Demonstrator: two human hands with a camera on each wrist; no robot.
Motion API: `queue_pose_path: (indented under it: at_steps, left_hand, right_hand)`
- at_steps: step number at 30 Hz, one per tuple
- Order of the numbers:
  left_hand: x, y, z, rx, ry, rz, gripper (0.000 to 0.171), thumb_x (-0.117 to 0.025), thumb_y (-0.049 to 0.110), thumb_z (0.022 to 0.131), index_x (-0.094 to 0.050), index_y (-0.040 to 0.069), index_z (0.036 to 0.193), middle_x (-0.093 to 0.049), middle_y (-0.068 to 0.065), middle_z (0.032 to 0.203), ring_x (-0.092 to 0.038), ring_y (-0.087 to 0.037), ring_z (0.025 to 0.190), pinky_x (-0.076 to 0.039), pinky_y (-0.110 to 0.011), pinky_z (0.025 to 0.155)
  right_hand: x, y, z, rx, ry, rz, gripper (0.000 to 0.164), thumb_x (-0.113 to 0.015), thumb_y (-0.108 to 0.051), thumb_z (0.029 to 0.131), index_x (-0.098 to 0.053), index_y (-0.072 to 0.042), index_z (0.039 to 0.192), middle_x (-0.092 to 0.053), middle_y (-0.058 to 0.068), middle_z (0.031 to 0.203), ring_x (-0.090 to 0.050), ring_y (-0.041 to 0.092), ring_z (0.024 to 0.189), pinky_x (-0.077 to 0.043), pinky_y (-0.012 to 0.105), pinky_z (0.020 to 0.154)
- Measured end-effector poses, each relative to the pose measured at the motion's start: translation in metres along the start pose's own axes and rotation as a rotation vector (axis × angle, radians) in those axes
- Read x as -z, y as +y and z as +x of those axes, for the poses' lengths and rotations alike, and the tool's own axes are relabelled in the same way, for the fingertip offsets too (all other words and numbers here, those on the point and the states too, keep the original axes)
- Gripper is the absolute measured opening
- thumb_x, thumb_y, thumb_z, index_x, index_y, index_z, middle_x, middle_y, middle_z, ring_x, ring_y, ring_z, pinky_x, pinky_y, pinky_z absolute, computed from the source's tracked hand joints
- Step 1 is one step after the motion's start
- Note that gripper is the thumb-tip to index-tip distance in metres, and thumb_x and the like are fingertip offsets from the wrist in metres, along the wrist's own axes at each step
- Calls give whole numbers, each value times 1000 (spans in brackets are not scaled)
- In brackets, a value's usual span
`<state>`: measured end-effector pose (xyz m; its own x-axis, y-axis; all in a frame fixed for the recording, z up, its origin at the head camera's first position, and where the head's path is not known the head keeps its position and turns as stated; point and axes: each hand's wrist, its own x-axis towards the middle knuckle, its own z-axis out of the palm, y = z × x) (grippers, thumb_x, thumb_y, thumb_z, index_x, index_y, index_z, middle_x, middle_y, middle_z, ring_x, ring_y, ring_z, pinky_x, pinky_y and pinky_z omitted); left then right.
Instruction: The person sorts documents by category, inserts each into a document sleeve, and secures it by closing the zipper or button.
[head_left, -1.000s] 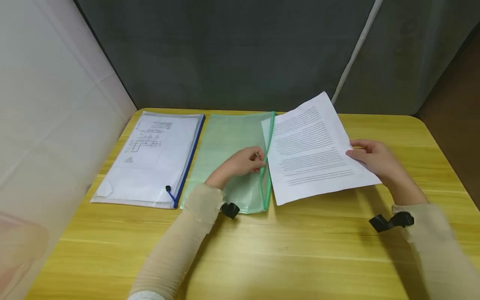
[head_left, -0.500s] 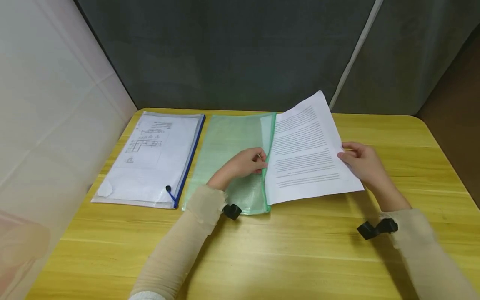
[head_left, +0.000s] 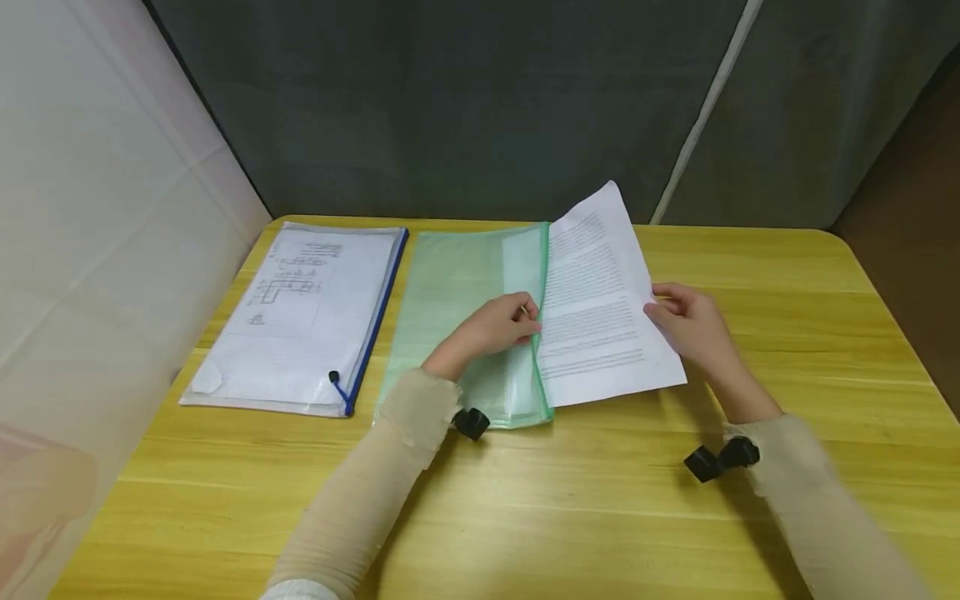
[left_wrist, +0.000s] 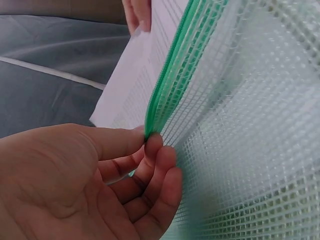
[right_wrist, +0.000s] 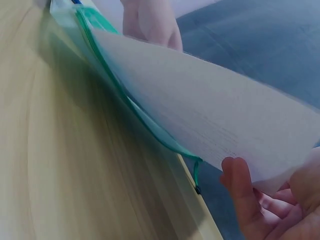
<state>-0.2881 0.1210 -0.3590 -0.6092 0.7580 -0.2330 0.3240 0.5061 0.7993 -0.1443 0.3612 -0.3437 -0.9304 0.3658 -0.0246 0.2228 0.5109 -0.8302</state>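
A green mesh zipper pouch [head_left: 450, 275] lies on the table with its zipped edge facing right. My left hand [head_left: 495, 323] pinches the upper lip of that opening; the left wrist view shows thumb and forefinger on the green zipper edge [left_wrist: 165, 85]. Out of the opening sticks a printed paper sheet [head_left: 592, 317], its left part inside the pouch and visible through the mesh. My right hand [head_left: 690, 325] pinches the sheet's right edge, the free part tilted up off the table. In the right wrist view the paper [right_wrist: 210, 95] slants into the mouth of the pouch.
Left of the green pouch lies a clear pouch with a blue zipper [head_left: 300, 317], holding a sheet with line drawings. A dark grey curtain [head_left: 450, 108] stands behind the table [head_left: 570, 517], and a white sheet wall [head_left: 112, 167] rises at the left.
My right hand has moved left with the paper, so more of the sheet is inside the green pouch. The left hand keeps its pinch on the edge, shifted only slightly right.
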Motion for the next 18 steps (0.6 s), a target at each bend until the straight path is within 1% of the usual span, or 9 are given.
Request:
queue_pose_path:
  at_steps: [4, 6, 11, 16, 18]
  left_hand:
    - [-1, 2, 1, -1, 30, 6, 11, -58, 18, 101, -53, 8, 101, -55, -2, 84, -62, -16, 80, -46, -23, 71]
    - [-2, 2, 1, -13, 33, 2, 11, -58, 18, 101, -53, 8, 101, -55, -3, 84, -63, -17, 81, -47, -24, 72]
    - [-2, 4, 3, -30, 39, -6, 11, -58, 17, 101, -54, 8, 103, -57, -2, 85, -63, -16, 81, -48, -23, 73]
    - [-4, 6, 4, -30, 52, -4, 11, -59, 17, 101, -55, 7, 102, -58, -2, 84, -61, -14, 78, -48, -22, 73]
    - [-4, 6, 4, -33, 57, -5, 11, -60, 17, 100, -55, 7, 101, -58, -2, 84, -59, -12, 76, -47, -21, 71]
  right_hand:
    - [-13, -6, 3, 6, -29, 41, 44, -52, -12, 102, -48, 10, 139, -63, 36, 120, -60, -5, 68, -52, 15, 62]
    - [-20, -8, 5, 12, -42, 52, 43, -52, -10, 101, -49, 11, 139, -63, 36, 120, -60, -4, 69, -51, 15, 62]
    - [-39, -13, 9, 40, -58, 49, 40, -53, -7, 101, -51, 11, 136, -66, 34, 115, -59, 0, 70, -49, 14, 62]
    - [-57, -13, 13, 54, -89, 47, 39, -54, -6, 100, -52, 13, 134, -67, 33, 116, -61, 4, 75, -48, 14, 64]
    - [-62, -13, 16, 57, -108, 40, 38, -54, -5, 99, -53, 13, 133, -68, 32, 114, -60, 5, 74, -47, 15, 63]
